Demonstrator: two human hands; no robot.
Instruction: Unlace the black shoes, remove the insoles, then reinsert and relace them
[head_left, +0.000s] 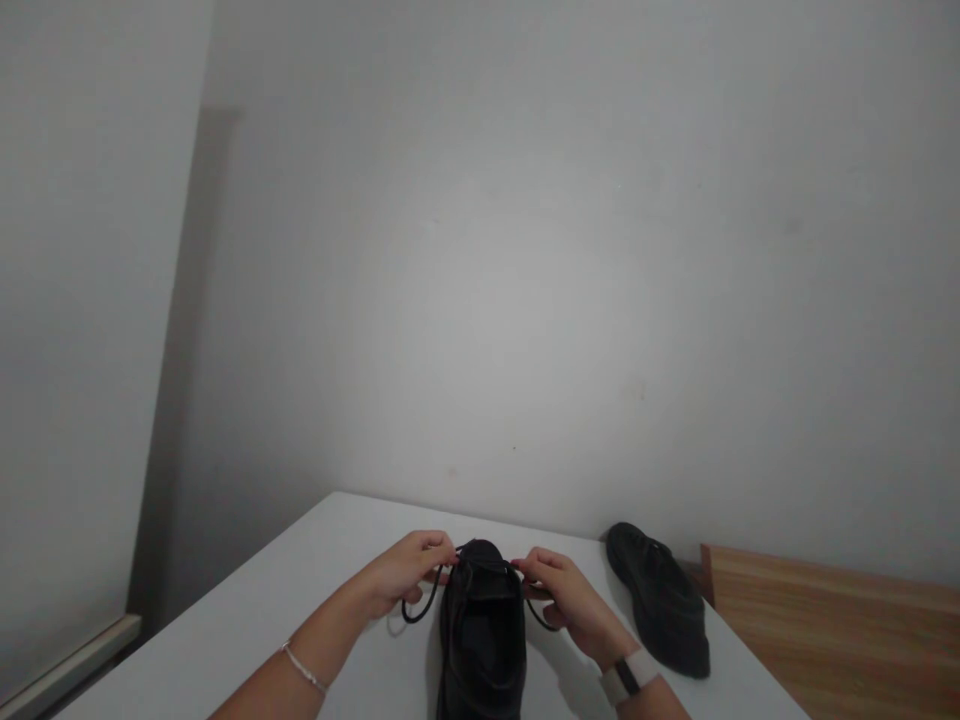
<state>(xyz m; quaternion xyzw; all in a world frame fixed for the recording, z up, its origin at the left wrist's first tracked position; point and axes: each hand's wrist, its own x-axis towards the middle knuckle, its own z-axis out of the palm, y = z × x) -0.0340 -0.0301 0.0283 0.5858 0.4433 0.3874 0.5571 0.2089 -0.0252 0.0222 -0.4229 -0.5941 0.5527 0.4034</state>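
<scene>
A white table (247,620) was noted against a grey wall (525,250). A black shoe (481,640) was placed at its middle, a second shoe (660,600) lying apart, right. A lace loop (420,608) was pinched by the left hand (409,572), another loop (541,618) by the right hand (566,598), fingers pressed together.

Shoes: 2, both black; the near shoe (481,640) lay between the hands, the far shoe (660,598) lay to its right.
Laces: 2 loops, 1 per hand.
Hands: 2, left hand (409,570) and right hand (564,592).
Tables: 1 white table (247,620).
Bracelets: 1 (304,667).
Watches: 1 (628,678).
</scene>
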